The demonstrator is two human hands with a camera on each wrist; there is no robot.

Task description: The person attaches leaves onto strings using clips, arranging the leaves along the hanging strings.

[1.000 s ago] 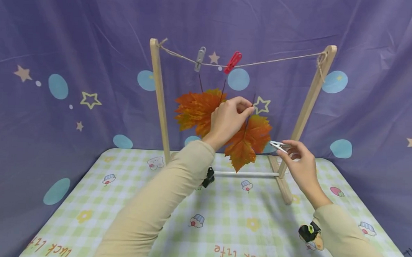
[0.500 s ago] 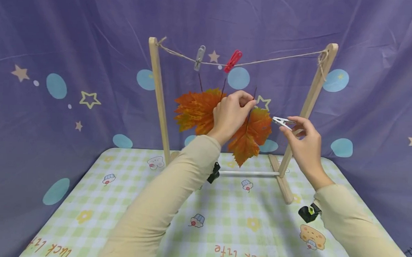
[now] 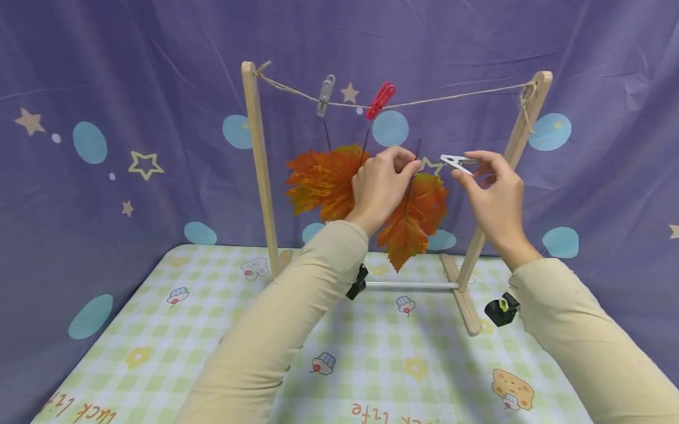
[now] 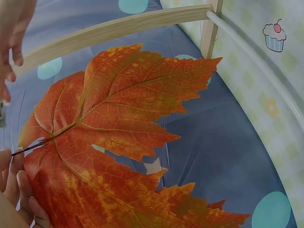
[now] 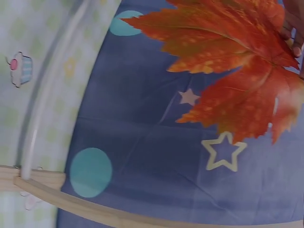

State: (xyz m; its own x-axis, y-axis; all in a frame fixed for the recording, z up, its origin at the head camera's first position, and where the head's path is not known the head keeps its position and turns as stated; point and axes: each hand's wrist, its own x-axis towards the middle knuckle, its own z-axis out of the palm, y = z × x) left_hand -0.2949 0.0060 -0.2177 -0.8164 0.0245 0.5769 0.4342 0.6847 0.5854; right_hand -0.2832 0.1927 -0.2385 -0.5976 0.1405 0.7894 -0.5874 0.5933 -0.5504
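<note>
My left hand (image 3: 379,185) pinches the dark stem of an orange artificial maple leaf (image 3: 418,209) below the string, its blade hanging point down. The left wrist view shows this leaf (image 4: 118,99) large, its stem between the fingertips (image 4: 14,166). To its right, my right hand (image 3: 496,197) holds a white clothespin (image 3: 451,160) between thumb and fingers, its tip pointing left toward the stem. A grey clothespin (image 3: 325,96) and a red clothespin (image 3: 381,101) grip the string (image 3: 452,98). Orange leaves (image 3: 320,179) hang by their stems below these two pins, partly hidden behind my left hand.
The string spans two wooden posts, a left post (image 3: 260,151) and a right post (image 3: 527,135), joined low down by a white rod (image 3: 410,284). This frame stands on a checked tablecloth (image 3: 368,340). A purple patterned curtain (image 3: 152,71) hangs behind.
My right hand has risen with the white clothespin, from beside the leaf's lower half to about the height of its stem. The left hand has lifted the leaf slightly.
</note>
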